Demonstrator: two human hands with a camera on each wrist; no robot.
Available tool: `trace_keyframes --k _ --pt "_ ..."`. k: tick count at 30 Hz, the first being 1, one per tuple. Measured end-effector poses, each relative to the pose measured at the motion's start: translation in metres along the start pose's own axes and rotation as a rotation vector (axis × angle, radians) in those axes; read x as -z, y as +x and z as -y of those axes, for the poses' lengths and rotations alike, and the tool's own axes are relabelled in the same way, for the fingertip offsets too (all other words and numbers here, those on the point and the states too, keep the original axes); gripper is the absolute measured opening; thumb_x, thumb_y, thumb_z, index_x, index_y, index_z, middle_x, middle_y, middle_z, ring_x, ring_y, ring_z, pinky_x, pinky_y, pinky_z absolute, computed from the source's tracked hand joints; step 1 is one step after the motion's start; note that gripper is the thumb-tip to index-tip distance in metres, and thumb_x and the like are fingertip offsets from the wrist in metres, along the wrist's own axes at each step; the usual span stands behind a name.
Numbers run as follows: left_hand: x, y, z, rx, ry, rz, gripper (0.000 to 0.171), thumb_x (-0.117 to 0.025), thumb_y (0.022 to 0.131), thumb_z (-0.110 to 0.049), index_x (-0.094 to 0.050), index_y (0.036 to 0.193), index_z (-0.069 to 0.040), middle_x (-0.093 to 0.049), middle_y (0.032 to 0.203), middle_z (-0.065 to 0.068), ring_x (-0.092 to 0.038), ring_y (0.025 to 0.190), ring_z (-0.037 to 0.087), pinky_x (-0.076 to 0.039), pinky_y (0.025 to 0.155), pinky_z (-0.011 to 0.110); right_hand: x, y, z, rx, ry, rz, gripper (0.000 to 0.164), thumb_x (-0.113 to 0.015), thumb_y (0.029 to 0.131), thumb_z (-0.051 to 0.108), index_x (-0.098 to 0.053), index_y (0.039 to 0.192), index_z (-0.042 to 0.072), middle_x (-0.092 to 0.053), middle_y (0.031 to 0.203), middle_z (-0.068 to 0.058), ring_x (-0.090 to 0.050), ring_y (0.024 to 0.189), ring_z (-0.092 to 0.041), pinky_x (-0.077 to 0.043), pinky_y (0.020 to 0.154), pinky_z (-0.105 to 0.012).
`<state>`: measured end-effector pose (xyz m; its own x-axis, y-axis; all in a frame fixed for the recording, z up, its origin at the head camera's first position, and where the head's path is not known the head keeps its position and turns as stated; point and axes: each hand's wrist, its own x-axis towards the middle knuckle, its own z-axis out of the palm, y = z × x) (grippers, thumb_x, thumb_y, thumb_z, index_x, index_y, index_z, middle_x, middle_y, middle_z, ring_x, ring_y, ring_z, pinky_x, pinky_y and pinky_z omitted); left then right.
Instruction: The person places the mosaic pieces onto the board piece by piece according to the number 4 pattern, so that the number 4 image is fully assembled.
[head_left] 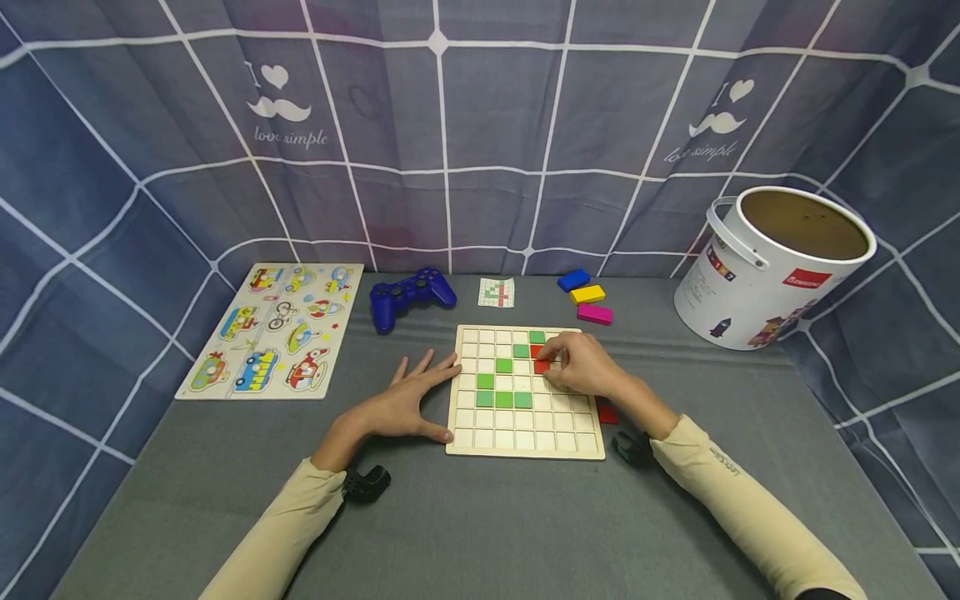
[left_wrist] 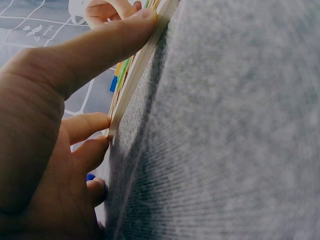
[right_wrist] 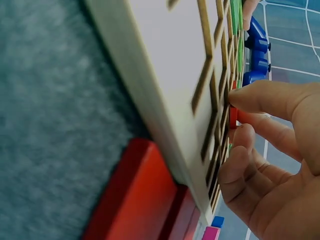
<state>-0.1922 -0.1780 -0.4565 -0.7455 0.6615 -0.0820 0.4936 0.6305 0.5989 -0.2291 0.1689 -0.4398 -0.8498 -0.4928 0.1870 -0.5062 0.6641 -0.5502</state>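
A wooden grid board (head_left: 525,439) lies flat on the grey table, with several green tiles (head_left: 504,399) set in its squares. My right hand (head_left: 585,365) is over the board's upper right part, where thumb and index finger pinch a red tile (right_wrist: 233,112). Just above it in the head view, another red tile (head_left: 535,352) is partly covered by the fingers. My left hand (head_left: 402,404) is spread at the board's left edge; its thumb and fingertips touch that edge in the left wrist view. Red pieces (right_wrist: 135,195) lie beside the board's right edge, partly under my right forearm.
Behind the board are a small pattern card (head_left: 497,292), a blue game controller (head_left: 411,297), and blue (head_left: 573,280), yellow (head_left: 587,294) and magenta (head_left: 595,313) blocks. A picture puzzle board (head_left: 273,333) lies left. A white bucket (head_left: 750,292) stands right, near the curtain (head_left: 487,108).
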Motion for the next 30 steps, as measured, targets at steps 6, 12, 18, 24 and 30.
trace_keyframes --k 6,12,18,24,30 --pt "0.001 0.000 0.000 0.012 0.003 0.001 0.111 -0.086 0.073 -0.053 -0.025 0.161 -0.021 -0.008 0.167 -0.004 0.008 0.152 0.030 0.014 0.114 0.059 0.003 0.005 0.001 -0.001 -0.019 0.031 0.021 -0.083 0.076 0.007 -0.079 0.096 0.010 -0.073 0.089 0.002 -0.054 0.065 -0.011 -0.046 0.060 -0.032" --pt "-0.002 0.000 0.000 0.010 0.007 0.005 0.112 -0.085 0.073 -0.054 -0.024 0.161 -0.021 -0.008 0.167 -0.004 0.007 0.152 0.030 0.014 0.115 0.060 0.006 0.003 0.000 -0.028 -0.004 0.058 0.023 -0.087 0.076 0.012 -0.080 0.098 0.012 -0.072 0.090 0.003 -0.054 0.065 -0.012 -0.045 0.059 -0.031" --pt "-0.003 0.001 -0.002 0.004 0.007 0.003 0.111 -0.085 0.073 -0.053 -0.025 0.161 -0.021 -0.009 0.167 -0.004 0.007 0.152 0.030 0.014 0.114 0.060 0.015 -0.009 -0.003 -0.065 0.053 0.012 0.023 -0.084 0.076 0.007 -0.079 0.098 0.010 -0.070 0.088 -0.001 -0.054 0.062 -0.014 -0.046 0.059 -0.032" --pt "-0.001 0.000 -0.002 0.008 0.012 0.003 0.111 -0.086 0.073 -0.052 -0.025 0.161 -0.020 -0.008 0.167 -0.004 0.007 0.152 0.031 0.014 0.114 0.061 0.028 -0.026 -0.015 -0.069 0.059 -0.031 0.022 -0.082 0.078 0.003 -0.077 0.099 0.006 -0.070 0.086 -0.003 -0.050 0.056 -0.015 -0.043 0.052 -0.029" --pt "-0.001 0.000 -0.001 0.009 0.013 0.002 0.111 -0.085 0.073 -0.053 -0.026 0.161 -0.020 -0.009 0.167 -0.004 0.007 0.152 0.031 0.013 0.114 0.061 0.041 -0.042 -0.029 -0.121 0.035 -0.053 0.025 -0.081 0.077 0.000 -0.077 0.101 0.004 -0.070 0.093 -0.010 -0.046 0.053 -0.015 -0.039 0.047 -0.027"
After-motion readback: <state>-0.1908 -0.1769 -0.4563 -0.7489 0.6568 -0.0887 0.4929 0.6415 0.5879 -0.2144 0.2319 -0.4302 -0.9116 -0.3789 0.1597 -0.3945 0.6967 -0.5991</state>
